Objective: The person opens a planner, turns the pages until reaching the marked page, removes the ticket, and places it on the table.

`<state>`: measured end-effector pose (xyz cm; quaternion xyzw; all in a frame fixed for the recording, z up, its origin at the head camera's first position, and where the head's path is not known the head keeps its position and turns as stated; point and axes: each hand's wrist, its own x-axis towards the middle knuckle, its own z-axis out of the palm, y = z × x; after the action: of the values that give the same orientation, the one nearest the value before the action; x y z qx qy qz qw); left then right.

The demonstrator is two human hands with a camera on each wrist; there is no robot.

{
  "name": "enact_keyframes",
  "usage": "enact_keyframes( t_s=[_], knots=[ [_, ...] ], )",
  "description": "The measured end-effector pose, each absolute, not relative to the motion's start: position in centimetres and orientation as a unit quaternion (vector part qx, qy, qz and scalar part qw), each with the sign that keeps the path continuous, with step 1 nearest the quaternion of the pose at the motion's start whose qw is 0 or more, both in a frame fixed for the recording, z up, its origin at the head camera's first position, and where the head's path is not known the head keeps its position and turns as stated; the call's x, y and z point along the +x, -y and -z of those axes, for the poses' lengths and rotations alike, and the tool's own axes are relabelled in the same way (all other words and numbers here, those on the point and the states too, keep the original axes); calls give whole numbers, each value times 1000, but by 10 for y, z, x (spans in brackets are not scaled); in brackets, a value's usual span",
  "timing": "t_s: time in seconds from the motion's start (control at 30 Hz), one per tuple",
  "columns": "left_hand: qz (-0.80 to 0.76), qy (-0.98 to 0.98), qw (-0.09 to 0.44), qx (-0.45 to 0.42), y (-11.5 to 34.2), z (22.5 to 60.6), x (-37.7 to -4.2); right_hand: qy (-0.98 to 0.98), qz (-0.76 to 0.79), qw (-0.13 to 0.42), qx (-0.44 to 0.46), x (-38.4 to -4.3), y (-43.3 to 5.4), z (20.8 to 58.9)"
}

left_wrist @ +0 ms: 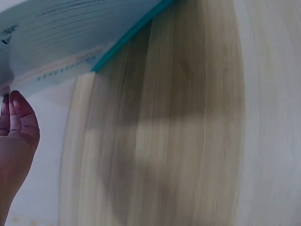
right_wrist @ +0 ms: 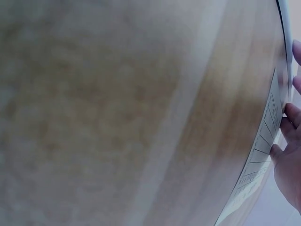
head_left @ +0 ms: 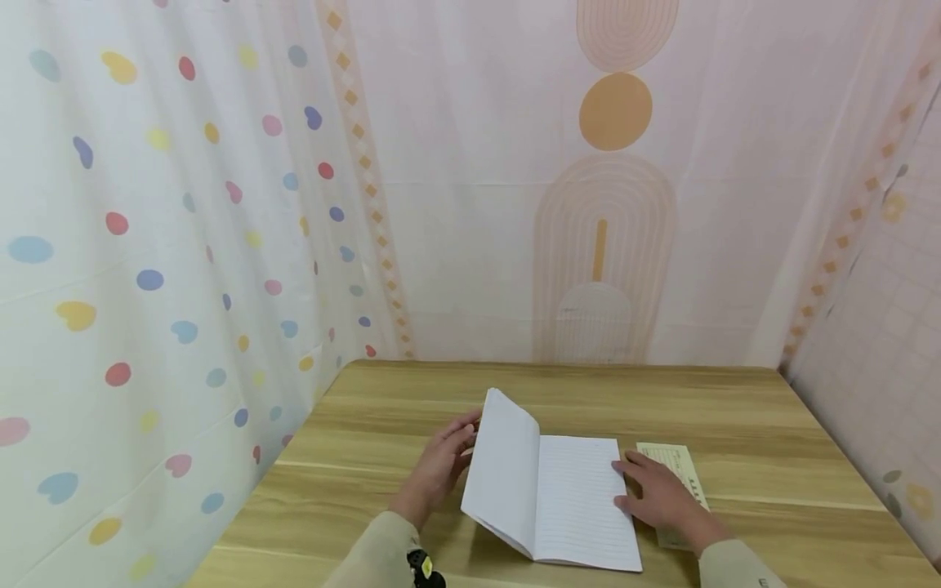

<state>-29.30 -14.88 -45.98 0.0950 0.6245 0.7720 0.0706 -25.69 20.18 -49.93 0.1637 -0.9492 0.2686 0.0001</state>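
Note:
An open lined notebook point(head_left: 584, 498) lies on the wooden table, its left leaves raised at a slant. The left hand point(head_left: 443, 461) is behind those raised leaves, its fingertips partly hidden. In the left wrist view, the left hand point(left_wrist: 18, 122) touches the notebook's pale blue printed cover point(left_wrist: 70, 40), which has a teal edge. Over the right page's edge rests the right hand point(head_left: 657, 490), fingers extended and touching the paper. Partly beneath this hand lies a pale yellow-green printed form point(head_left: 669, 453); in the right wrist view, the right hand point(right_wrist: 289, 160) is beside that form point(right_wrist: 263, 150).
The wooden table point(head_left: 588, 400) has rounded far corners. Behind it hangs a patterned curtain point(head_left: 470, 245), with a dotted curtain point(head_left: 184, 253) at the left and another patterned sheet point(head_left: 904, 327) at the right. A black device point(head_left: 425, 567) is strapped on the left wrist.

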Motion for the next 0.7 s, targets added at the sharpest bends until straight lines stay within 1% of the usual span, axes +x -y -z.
enact_keyframes(
  t_s=[0.27,0.43,0.57,0.67,0.7],
  knots=[
    [-748,-641,107,137,115,456,-290,947,-275,9,166,-259,-207,503],
    [-669,-712,114,181,92,463,-281,944,-287,5,163,-258,-209,502],
    [-550,-797,123,219,76,472,-272,942,-286,12,172,-257,-209,501],
    [-380,-881,124,255,64,482,-266,945,-278,16,173,-257,-208,502],
    [-312,-903,117,271,61,486,-265,946,-273,18,174,-258,-208,503]
  ],
)
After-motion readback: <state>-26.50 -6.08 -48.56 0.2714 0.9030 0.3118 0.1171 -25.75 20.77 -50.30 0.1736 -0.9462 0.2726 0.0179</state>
